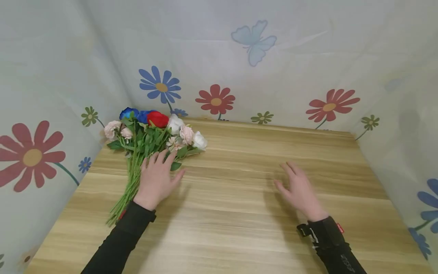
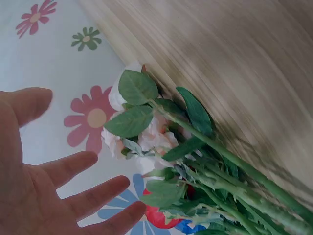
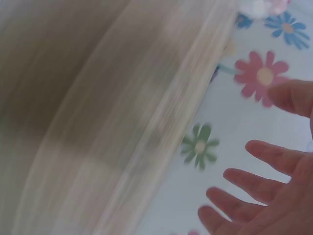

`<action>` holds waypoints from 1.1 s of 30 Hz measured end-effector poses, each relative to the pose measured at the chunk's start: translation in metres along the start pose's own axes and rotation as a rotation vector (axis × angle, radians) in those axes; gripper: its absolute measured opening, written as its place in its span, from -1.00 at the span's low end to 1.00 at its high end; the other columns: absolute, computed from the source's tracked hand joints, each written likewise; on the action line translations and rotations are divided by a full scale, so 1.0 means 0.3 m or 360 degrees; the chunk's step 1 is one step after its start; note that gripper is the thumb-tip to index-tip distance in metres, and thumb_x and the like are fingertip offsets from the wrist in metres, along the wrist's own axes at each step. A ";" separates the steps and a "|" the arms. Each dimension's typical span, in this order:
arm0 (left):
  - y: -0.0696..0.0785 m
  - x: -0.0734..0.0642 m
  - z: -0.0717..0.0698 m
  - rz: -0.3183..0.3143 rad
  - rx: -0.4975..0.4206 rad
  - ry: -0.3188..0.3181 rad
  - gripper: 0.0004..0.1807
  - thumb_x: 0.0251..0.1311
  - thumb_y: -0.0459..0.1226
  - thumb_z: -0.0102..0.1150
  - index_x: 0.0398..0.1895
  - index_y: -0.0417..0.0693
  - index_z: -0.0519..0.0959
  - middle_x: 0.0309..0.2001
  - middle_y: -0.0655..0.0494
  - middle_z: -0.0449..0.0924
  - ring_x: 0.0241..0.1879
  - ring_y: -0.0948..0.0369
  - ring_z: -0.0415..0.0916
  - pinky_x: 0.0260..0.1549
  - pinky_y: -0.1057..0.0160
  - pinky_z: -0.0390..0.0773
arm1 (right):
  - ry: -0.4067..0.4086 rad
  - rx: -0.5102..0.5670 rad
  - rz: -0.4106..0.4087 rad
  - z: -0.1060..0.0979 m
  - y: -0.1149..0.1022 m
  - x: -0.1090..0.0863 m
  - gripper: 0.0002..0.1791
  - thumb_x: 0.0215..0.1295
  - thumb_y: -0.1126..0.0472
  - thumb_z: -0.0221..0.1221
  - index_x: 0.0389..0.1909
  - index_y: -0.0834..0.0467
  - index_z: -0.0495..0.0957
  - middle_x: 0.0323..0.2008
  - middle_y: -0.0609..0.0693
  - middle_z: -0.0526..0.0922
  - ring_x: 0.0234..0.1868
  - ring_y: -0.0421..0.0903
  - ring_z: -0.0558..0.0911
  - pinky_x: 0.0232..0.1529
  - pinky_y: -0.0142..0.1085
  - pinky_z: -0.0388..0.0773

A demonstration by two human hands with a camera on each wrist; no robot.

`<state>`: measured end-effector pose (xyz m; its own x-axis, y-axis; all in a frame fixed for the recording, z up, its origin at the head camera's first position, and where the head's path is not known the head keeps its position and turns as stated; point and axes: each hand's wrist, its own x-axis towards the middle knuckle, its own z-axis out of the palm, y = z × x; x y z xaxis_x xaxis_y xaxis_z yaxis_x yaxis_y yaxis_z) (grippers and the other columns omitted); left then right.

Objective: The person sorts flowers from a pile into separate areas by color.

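Note:
A bunch of artificial flowers (image 1: 150,137) lies on the left of the wooden table, its green stems (image 1: 126,194) pointing toward the near left. Its blooms are blue, red, white and pale pink. My left hand (image 1: 157,180) is over the stems and leaves with fingers spread and nothing gripped; whether it touches them I cannot tell. In the left wrist view, the leaves (image 2: 137,88) and stems show beside the extended fingers. On the right, my right hand (image 1: 301,190) hovers above the bare wood, fingers loosely extended, holding nothing.
The wooden table (image 1: 239,213) has its back edge against a pale cloth backdrop (image 1: 291,68) printed with flowers and a butterfly. The same cloth rises at both sides. Dark sleeves and wrist straps (image 1: 325,232) cover the forearms.

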<state>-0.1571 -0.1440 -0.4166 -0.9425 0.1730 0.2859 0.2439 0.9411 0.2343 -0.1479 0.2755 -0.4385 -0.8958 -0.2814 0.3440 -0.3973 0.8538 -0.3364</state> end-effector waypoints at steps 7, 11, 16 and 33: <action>-0.057 -0.017 -0.030 0.0007 0.0014 -0.0001 -0.49 0.29 -0.05 0.08 0.16 -0.21 0.45 0.06 -0.28 0.44 -0.02 -0.24 0.41 -0.11 -0.23 0.43 | 0.0003 0.0417 0.0025 0.063 -0.128 0.057 -0.58 0.26 0.23 0.17 0.11 0.32 0.45 0.04 0.27 0.55 -0.03 0.20 0.56 -0.07 0.05 0.54; -0.108 -0.035 -0.048 -0.0036 0.0043 0.0000 -0.57 0.29 -0.14 0.09 0.07 -0.28 0.48 -0.06 -0.30 0.47 -0.18 -0.22 0.46 -0.30 -0.17 0.50 | -0.0088 0.0832 0.0140 0.100 -0.213 0.091 -0.65 0.30 0.28 0.14 0.06 0.33 0.49 0.01 0.26 0.57 -0.05 0.12 0.60 -0.09 -0.03 0.58; -0.169 -0.058 -0.086 -0.0118 0.0073 -0.0019 -0.64 0.25 -0.25 0.11 0.00 -0.33 0.48 -0.17 -0.32 0.47 -0.41 -0.15 0.48 -0.57 -0.07 0.49 | -0.0183 0.1297 0.0273 0.131 -0.303 0.140 -0.70 0.34 0.27 0.10 0.02 0.34 0.50 -0.03 0.24 0.60 -0.06 0.07 0.62 -0.01 -0.08 0.55; -0.272 -0.084 -0.108 -0.0287 0.0055 -0.0313 -0.72 0.21 -0.22 0.14 -0.20 -0.31 0.53 -0.28 -0.28 0.53 -0.42 -0.16 0.51 -0.60 -0.09 0.50 | -0.0310 0.1779 0.0341 0.220 -0.488 0.215 -0.71 0.29 0.41 0.04 0.01 0.42 0.44 -0.08 0.34 0.57 -0.13 0.18 0.61 -0.02 0.04 0.53</action>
<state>-0.1459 -0.2346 -0.4128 -0.9971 0.0516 0.0559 0.0633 0.9706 0.2324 -0.1607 0.1034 -0.4248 -0.9430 -0.3237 0.0776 -0.1008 0.0553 -0.9934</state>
